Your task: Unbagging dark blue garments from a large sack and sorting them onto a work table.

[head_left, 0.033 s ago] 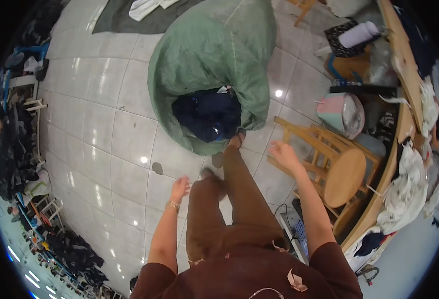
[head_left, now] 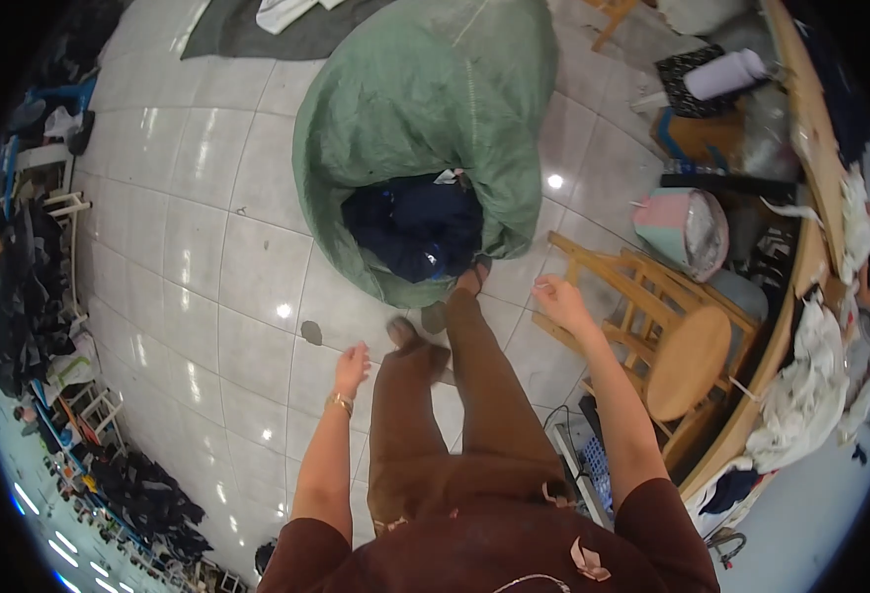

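Observation:
My left hand [head_left: 353,367] hangs over the tiled floor beside my left thigh, its fingers loosely apart and nothing visible in them. My right hand [head_left: 561,300] is held out to the right, near the wooden stool [head_left: 688,362]. Its fingers are slightly bent and seem to hold nothing. In front of my feet lies a big green woven sack [head_left: 395,128], its mouth towards me. Dark navy fabric [head_left: 410,222] shows inside the sack's mouth. Neither hand touches the sack or the stool.
On the right, a pink and light-blue bin [head_left: 679,232] with a plastic liner stands near a long wooden table [head_left: 800,148] with white cloth [head_left: 815,376]. Racks with dark garments [head_left: 30,287] line the left. A grey cloth [head_left: 247,35] lies on the floor at the far side.
My left foot has swung forward towards the sack. My left hand has shifted slightly up and left. My right hand has hardly moved.

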